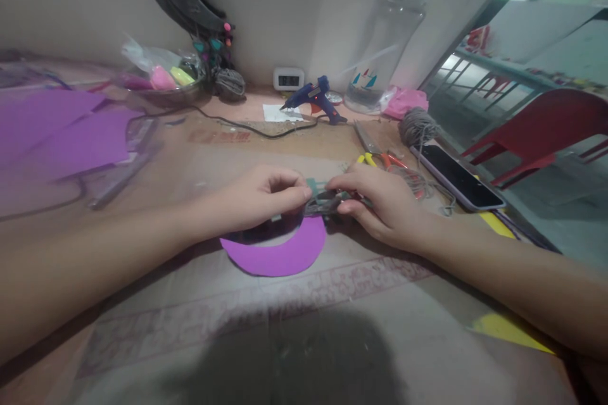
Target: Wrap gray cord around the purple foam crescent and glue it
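Note:
My left hand [259, 199] and my right hand [382, 202] meet at the middle of the table. Both pinch a small dark and teal craft piece [322, 198] held between their fingertips. Just under the hands lies a round purple foam cutout [280, 253], partly hidden by my left hand. Scissors with orange and yellow handles [377, 153] lie just beyond my right hand.
A blue glue gun [313, 98] with its black cord stands at the back. A phone [458, 177] and a ball of grey twine [418, 126] lie to the right. Purple foam sheets [61, 133] lie at left, a clear bottle [384, 44] at the back, a red chair [546, 133] at right.

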Demonstrator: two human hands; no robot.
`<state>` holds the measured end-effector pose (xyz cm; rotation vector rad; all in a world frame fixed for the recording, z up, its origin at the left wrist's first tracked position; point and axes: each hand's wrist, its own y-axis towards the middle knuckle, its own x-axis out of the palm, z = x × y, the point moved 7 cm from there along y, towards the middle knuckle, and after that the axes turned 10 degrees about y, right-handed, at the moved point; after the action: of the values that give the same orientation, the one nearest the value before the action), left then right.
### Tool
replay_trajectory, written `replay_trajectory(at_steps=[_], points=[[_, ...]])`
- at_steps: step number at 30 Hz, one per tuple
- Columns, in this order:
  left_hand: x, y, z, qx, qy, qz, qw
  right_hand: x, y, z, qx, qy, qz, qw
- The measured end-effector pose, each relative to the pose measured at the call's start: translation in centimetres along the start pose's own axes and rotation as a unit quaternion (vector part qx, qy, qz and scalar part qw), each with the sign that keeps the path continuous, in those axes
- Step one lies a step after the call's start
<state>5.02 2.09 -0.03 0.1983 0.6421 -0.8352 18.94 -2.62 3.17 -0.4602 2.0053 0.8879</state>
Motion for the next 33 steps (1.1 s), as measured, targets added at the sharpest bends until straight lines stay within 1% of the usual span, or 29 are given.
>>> replay_trajectory(at_steps=[4,8,16,21,26,33], points=[[0.09,-0.07,-0.07,-0.008,-0.002,-0.004,1.000,-0.48,0.03,-0.02,-0.002,-0.014,0.019,1.000],[0.03,-0.02,-0.16,-0.007,-0.005,-0.004,1.000,-0.56,0.02,0.08,-0.002,-0.040,0.014,0.999],[-0.07,0.06,-0.53,-0.018,-0.011,0.002,1.000,-0.60,-0.03,-0.46,-0.038,-0.100,0.019,0.994],[-0.24,0.02,-0.65,-0.023,-0.004,0.008,1.000,-0.91,-0.01,-0.67,-0.063,-0.105,0.045,0.991],[-0.20,0.03,-0.67,-0.020,-0.006,0.006,1.000,-0.89,0.02,-0.71,-0.063,-0.110,0.042,0.991],[-0.02,0.05,-0.76,-0.016,-0.027,-0.015,0.999,-0.94,-0.03,-0.86,-0.078,-0.128,0.051,0.987]])
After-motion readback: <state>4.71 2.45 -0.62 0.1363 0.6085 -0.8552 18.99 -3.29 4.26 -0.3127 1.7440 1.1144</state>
